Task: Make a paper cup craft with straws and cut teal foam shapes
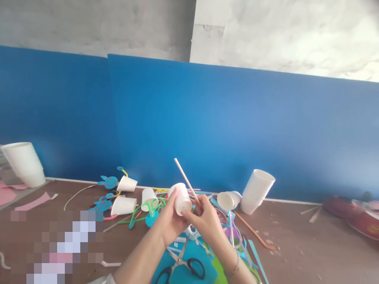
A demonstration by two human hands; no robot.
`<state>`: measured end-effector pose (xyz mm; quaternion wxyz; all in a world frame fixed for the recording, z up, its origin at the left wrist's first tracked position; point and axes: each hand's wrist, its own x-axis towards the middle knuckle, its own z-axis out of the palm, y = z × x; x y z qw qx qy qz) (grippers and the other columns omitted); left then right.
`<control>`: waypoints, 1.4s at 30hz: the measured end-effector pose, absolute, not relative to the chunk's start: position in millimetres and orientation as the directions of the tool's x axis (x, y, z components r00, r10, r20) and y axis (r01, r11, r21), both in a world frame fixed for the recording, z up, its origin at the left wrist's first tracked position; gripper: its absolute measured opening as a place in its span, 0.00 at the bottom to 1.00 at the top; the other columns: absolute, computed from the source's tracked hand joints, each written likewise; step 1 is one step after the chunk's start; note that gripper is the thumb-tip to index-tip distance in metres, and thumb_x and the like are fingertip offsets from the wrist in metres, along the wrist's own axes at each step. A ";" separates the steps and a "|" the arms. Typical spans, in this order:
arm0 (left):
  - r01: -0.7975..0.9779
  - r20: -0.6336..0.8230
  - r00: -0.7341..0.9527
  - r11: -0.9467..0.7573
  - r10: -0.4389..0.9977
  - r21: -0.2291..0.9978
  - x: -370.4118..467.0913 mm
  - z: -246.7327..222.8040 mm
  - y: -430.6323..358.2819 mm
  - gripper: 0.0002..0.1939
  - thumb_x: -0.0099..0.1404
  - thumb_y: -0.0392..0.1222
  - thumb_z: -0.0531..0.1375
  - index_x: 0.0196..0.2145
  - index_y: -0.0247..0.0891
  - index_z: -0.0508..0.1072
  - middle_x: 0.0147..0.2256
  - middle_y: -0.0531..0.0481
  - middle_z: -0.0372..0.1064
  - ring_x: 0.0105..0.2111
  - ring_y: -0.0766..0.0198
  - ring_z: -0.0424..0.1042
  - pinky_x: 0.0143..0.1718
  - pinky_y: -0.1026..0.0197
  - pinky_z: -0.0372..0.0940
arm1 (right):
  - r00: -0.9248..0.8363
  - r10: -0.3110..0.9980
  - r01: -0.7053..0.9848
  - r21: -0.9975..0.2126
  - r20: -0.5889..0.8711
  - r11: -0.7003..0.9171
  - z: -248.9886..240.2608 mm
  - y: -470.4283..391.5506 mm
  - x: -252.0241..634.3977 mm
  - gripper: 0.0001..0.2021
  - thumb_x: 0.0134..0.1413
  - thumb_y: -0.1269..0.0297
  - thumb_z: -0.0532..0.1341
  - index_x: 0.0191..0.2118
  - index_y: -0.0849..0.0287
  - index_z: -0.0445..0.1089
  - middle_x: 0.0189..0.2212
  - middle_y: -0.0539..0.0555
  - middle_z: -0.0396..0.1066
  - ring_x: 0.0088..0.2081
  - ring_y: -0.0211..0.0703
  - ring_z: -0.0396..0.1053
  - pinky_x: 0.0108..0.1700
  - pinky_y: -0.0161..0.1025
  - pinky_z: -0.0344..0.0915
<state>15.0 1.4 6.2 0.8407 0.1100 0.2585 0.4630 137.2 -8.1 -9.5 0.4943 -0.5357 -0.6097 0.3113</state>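
A white paper cup (180, 194) is tilted with its base toward me, and my left hand (171, 223) is wrapped round it. My right hand (205, 215) pinches a thin pale stick (185, 173), which slants up to the left beside the cup. A small hole shows in the cup's base. Below my hands, scissors (180, 260) with black handles lie spread on blue sheets (189, 276). A roll of tape (193, 232) sits just under my hands. Partly hidden behind them is a tangle of coloured pipe cleaners (136, 217).
Cups with blue paper shapes (111, 182) lie at the left. Stacked white cups stand at the right (257, 191) and far left (25, 163). A cup with coloured stems (227, 200) lies right of my hands. A red object (352, 217) is far right. Blue panels (189, 126) border the table.
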 end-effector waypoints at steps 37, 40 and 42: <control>-0.740 -0.329 0.295 0.433 0.897 0.516 24.3 5.8 -12.2 0.21 0.64 0.58 0.54 0.28 0.35 0.69 0.22 0.49 0.67 0.23 0.61 0.70 0.27 0.61 0.65 | -0.049 0.754 0.786 -0.440 0.656 0.434 -27.0 -18.6 125.0 0.06 0.53 0.69 0.58 0.30 0.58 0.72 0.22 0.53 0.73 0.23 0.43 0.67 0.30 0.36 0.57; -0.730 -0.346 0.336 0.474 0.876 0.491 24.6 7.1 -12.5 0.25 0.64 0.60 0.52 0.24 0.35 0.67 0.20 0.49 0.65 0.23 0.62 0.69 0.28 0.61 0.65 | -0.119 0.709 0.788 -0.368 0.695 0.493 -26.6 -18.4 125.5 0.07 0.54 0.70 0.56 0.30 0.58 0.72 0.21 0.53 0.72 0.24 0.43 0.66 0.31 0.37 0.56; -0.739 -0.344 0.335 0.471 0.877 0.481 25.4 6.0 -12.4 0.25 0.64 0.61 0.53 0.23 0.35 0.67 0.20 0.50 0.64 0.22 0.62 0.68 0.28 0.61 0.65 | -0.130 0.706 0.775 -0.373 0.696 0.510 -26.7 -19.0 125.0 0.07 0.53 0.71 0.56 0.29 0.58 0.71 0.20 0.52 0.71 0.23 0.43 0.65 0.31 0.38 0.56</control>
